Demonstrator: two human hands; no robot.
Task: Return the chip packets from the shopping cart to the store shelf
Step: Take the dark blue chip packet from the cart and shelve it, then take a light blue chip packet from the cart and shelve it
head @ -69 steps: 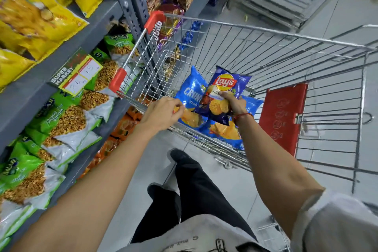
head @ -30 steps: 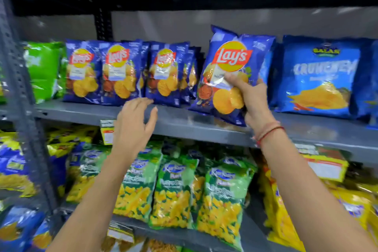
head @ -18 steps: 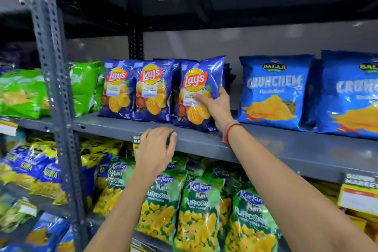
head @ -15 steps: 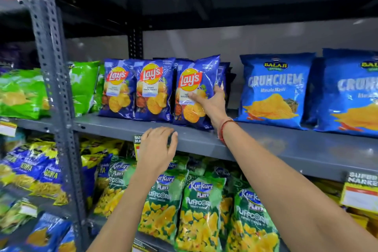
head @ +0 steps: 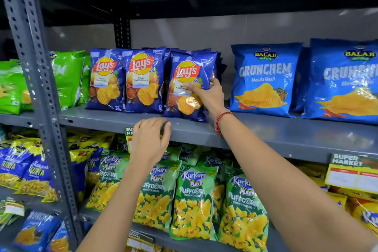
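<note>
A dark blue Lay's packet (head: 185,80) stands upright on the grey middle shelf (head: 266,131), to the right of two matching Lay's packets (head: 124,80). My right hand (head: 208,96) grips it, thumb across its front and fingers around its right edge. My left hand (head: 151,139) rests on the shelf's front lip below the packets, fingers loosely bent, holding nothing. The shopping cart is out of view.
Light blue Balaji Crunchem bags (head: 263,80) stand right of a bare gap on the same shelf. Green packets (head: 67,77) sit to the left past the grey upright post (head: 34,67). Green Kurkure Puffcorn bags (head: 192,204) fill the shelf below. A price label (head: 351,174) hangs at right.
I turned from the cart to the shelf with the Lay's packet in my right hand and stood it beside the other two. My left hand came to rest on the shelf lip.
</note>
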